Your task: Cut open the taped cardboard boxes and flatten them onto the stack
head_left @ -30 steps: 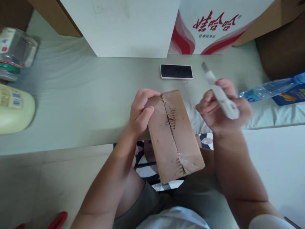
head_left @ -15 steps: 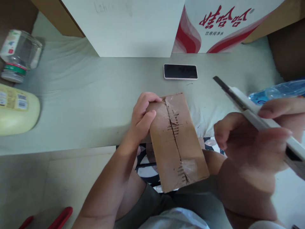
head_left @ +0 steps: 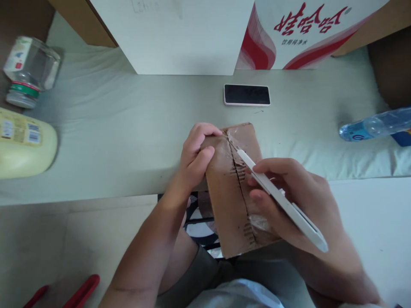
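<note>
A small brown cardboard box rests tilted between my lap and the front edge of the covered surface. Clear tape and a dark seam run along its top. My left hand grips the box at its far left corner, thumb on top. In my right hand is a white utility knife, held like a pen over the box's right half. The blade meets the far end of the seam, near my left fingertips; how deep it sits I cannot tell. My right hand hides part of the box's right side.
A phone lies beyond the box, before a large white carton. To the left are a clear jar and a pale yellow bottle. A water bottle lies at the right. Red handles show at lower left.
My right hand has swung in from the right, bringing the knife's blade onto the box's seam. My left hand keeps its hold on the box. The view has shifted slightly.
</note>
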Motion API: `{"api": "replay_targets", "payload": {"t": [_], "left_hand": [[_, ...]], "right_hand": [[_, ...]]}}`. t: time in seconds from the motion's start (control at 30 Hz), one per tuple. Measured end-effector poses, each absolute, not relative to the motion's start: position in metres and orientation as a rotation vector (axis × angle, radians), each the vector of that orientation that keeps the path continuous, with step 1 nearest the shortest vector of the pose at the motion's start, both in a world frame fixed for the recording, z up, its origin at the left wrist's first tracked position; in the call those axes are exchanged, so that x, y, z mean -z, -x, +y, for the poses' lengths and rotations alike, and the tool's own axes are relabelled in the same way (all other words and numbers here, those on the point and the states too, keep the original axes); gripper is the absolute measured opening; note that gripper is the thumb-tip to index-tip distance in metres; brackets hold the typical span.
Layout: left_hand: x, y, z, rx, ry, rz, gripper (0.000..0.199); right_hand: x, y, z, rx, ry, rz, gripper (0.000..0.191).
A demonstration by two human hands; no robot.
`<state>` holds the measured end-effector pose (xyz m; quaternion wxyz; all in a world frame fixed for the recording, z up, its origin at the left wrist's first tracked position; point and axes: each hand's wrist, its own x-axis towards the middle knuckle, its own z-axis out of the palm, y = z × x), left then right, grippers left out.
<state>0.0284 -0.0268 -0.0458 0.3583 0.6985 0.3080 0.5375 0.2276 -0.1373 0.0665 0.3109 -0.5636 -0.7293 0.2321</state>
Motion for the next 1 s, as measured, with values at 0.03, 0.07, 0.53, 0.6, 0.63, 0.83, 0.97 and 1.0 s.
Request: {"api": "replay_targets", "payload": {"t": [0.03,0.07,0.53,0.6,0.63,0.83,0.97,1.0], "left_hand": [[0.045,-0.028,-0.027,-1.386,-1.802,0.8,0.019],[0.045,-0.028,-0.027,-1.387,-1.803,0.802,0.019],[0.047,-0.028,-0.026,-1.392,-1.801,0.779,0.02],[0.048,-0.028,-0.026,-1.392,-1.815,0.777,0.02],[0.048,-0.028,-0.025,-1.394,-1.819,0.779,0.02],[0.049,-0.028,-0.025,-1.39,-1.821,0.785,0.019],[0.048,-0.029,-0.026,-1.382,-1.823,0.799,0.019],[0.047,-0.029,-0.026,-1.384,-1.82,0.802,0.019]], "right_hand": [[-0.065,-0.227,-0.136,-0.577,1.475,-1.943,0.016],[-0.065,-0.226,-0.135,-0.54,1.458,-1.959,0.015],[-0.052,-0.219,-0.133,-0.374,1.46,-1.931,0.019],[-0.05,-0.219,-0.134,-0.356,1.467,-1.917,0.018],[-0.05,-0.218,-0.134,-0.348,1.464,-1.914,0.017],[-0.057,-0.213,-0.133,-0.282,1.455,-2.072,0.012],[-0.054,-0.21,-0.13,-0.183,1.453,-2.132,0.01],[-0.053,-0.21,-0.13,-0.157,1.457,-2.133,0.009]]}}
